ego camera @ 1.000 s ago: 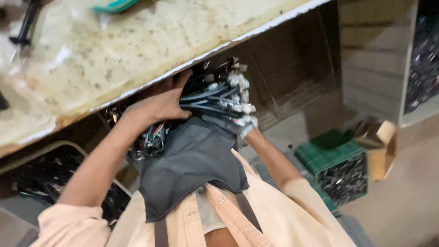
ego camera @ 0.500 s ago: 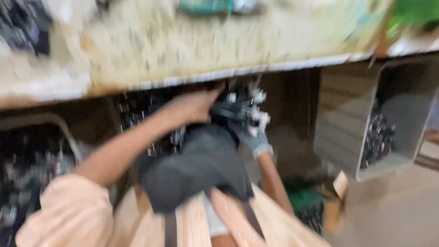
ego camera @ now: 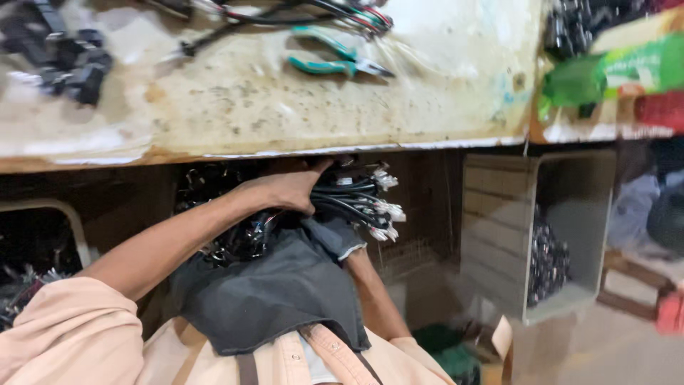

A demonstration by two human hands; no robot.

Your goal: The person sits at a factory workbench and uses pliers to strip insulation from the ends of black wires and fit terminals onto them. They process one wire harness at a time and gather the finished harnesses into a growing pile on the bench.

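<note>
A bundle of black cables with white plug ends [ego camera: 356, 203] hangs just under the front edge of the workbench [ego camera: 285, 146]. My left hand [ego camera: 285, 191] reaches in from the lower left and grips the bundle from above. From below comes my right hand [ego camera: 329, 235], in a grey glove, closed on the underside of the same bundle. More black cable [ego camera: 239, 239] trails down onto a dark grey cloth [ego camera: 271, 292] over my lap. The right fingers are mostly hidden by the cables.
On the stained bench top lie teal-handled pliers [ego camera: 335, 60], black plugs [ego camera: 68, 60] and loose wires [ego camera: 342, 14]. A green packet [ego camera: 613, 71] sits at the right. Under the bench stand a grey crate [ego camera: 499, 235] with dark parts, a green box [ego camera: 442, 356], and a bin [ego camera: 43, 235] at the left.
Both hands stay on the cable bundle under the bench edge. The view has swung so more of the bench top and the grey crate show.
</note>
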